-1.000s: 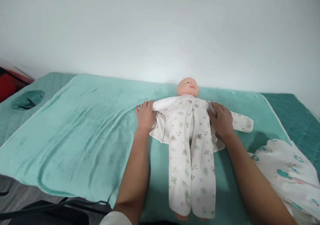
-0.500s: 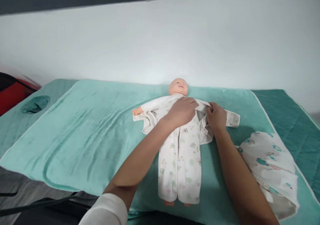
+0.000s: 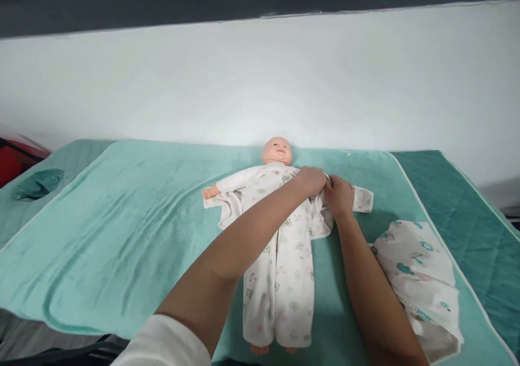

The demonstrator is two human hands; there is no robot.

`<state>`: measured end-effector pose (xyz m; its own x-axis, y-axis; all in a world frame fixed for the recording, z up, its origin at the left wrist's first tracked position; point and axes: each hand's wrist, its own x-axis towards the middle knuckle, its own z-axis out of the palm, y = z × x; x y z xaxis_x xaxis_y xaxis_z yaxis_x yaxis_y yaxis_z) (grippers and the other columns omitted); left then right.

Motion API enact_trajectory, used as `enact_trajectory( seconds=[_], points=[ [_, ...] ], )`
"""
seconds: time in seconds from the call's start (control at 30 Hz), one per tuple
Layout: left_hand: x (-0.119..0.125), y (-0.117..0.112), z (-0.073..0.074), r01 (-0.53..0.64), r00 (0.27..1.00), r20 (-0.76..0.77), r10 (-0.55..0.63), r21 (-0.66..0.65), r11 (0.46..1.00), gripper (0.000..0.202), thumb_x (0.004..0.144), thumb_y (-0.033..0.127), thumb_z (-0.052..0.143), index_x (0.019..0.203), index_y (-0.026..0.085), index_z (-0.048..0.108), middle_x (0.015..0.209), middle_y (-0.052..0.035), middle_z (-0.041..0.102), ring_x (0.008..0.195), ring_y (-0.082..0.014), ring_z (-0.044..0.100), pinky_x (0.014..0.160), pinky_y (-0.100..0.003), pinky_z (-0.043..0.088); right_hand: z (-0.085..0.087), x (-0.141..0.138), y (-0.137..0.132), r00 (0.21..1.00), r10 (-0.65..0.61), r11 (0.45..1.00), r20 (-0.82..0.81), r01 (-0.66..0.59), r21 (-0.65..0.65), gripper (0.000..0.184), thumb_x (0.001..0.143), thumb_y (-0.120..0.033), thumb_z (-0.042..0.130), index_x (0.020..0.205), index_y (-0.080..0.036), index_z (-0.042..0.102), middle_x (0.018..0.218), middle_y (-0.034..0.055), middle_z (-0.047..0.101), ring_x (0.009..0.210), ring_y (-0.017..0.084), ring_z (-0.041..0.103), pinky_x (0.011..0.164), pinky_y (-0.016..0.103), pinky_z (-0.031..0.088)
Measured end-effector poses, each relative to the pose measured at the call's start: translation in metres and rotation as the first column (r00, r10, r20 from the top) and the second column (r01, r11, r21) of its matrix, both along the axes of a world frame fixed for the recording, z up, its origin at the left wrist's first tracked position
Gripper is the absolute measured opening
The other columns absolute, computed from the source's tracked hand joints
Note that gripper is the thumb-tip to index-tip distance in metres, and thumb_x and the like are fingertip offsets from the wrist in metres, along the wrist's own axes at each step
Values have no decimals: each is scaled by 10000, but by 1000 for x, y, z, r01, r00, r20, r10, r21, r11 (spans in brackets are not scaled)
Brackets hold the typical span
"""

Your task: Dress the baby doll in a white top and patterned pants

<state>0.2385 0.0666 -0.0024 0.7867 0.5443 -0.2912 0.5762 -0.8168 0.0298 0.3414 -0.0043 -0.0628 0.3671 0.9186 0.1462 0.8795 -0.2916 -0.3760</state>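
A baby doll point(image 3: 277, 150) lies on its back, dressed in white printed trousers point(image 3: 280, 295), with a white printed top point(image 3: 232, 206) under and around its upper body. The arm at the left of the picture lies stretched out, its hand point(image 3: 211, 191) bare. Over the doll's other arm, my left hand point(image 3: 312, 181) is closed on the white sleeve. Close against it, my right hand point(image 3: 340, 195) pinches the same sleeve, whose flat cuff point(image 3: 363, 199) sticks out beyond my fingers. The doll's arm on that side is hidden by my hands and the cloth.
A light green blanket point(image 3: 134, 230) covers the bed, wrinkled at the left. At the right lies a folded white cloth with teal prints point(image 3: 418, 279). A padded darker green edge point(image 3: 471, 225) runs along the right. A white wall point(image 3: 227, 84) stands behind.
My left hand has slid right from the doll's chest to the sleeve, beside my right hand. The camera view has shifted slightly, so everything sits lower and further left.
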Motion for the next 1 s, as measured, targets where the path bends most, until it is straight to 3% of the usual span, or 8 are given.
enact_trajectory(
  seconds=[0.13, 0.27, 0.37, 0.63, 0.83, 0.9, 1.0],
  points=[
    [2, 2, -6, -11, 1000, -15, 11, 22, 1000, 266, 852, 164, 632, 1114, 151, 680, 1121, -151, 727, 1057, -273, 681, 955, -413, 465, 0, 3, 2, 999, -29, 1000, -30, 29, 2, 420, 986, -359, 345, 934, -172, 718, 958, 150, 750, 886, 258, 608, 732, 332, 315],
    [-1, 4, -2, 8, 999, -44, -6, 57, 998, 244, 848, 141, 626, 1084, 158, 687, 1064, -139, 750, 1039, -268, 695, 900, -383, 471, -3, 10, 0, 992, -54, 998, -110, 56, 18, 429, 984, -397, 354, 999, -172, 720, 1006, 152, 742, 895, 258, 604, 682, 318, 307],
    [-8, 6, 6, 35, 997, -68, -29, 86, 996, 232, 841, 100, 599, 1047, 143, 698, 1014, -153, 754, 1011, -283, 703, 833, -372, 471, -3, 14, -3, 981, -70, 996, -181, 78, 41, 420, 976, -389, 352, 1033, -168, 705, 1055, 153, 731, 917, 259, 605, 691, 317, 321],
    [-52, 7, 40, 40, 999, -32, -34, 244, 969, 356, 831, 66, 549, 1174, 124, 624, 989, -166, 741, 958, -326, 715, 720, -368, 458, -8, 25, -6, 905, -103, 986, -414, 149, 79, 389, 910, -386, 412, 1082, -175, 690, 1079, 160, 733, 956, 285, 621, 757, 346, 396],
    [-56, 3, 46, 22, 1000, -7, -21, 267, 963, 380, 830, 57, 534, 1197, 144, 585, 989, -142, 736, 904, -307, 720, 688, -355, 461, -12, 30, -7, 861, -28, 974, -508, 137, 179, 313, 806, -365, 501, 981, -196, 697, 971, 126, 742, 876, 275, 635, 725, 351, 430],
    [-49, 2, 41, 16, 1000, 1, -17, 237, 971, 380, 835, 71, 538, 1206, 143, 576, 1004, -142, 733, 908, -308, 719, 686, -360, 468, -13, 31, -6, 820, 13, 962, -572, 147, 232, 307, 739, -384, 583, 954, -199, 699, 933, 113, 739, 861, 276, 639, 724, 359, 450],
    [-39, 2, 30, -29, 999, 32, 24, 188, 982, 381, 849, 105, 547, 1228, 144, 563, 1026, -139, 731, 928, -306, 716, 709, -372, 484, -15, 35, -5, 666, 169, 907, -726, 183, 379, 419, 639, -317, 629, 1036, -200, 694, 1028, 100, 731, 933, 266, 655, 775, 371, 495]
  ],
)
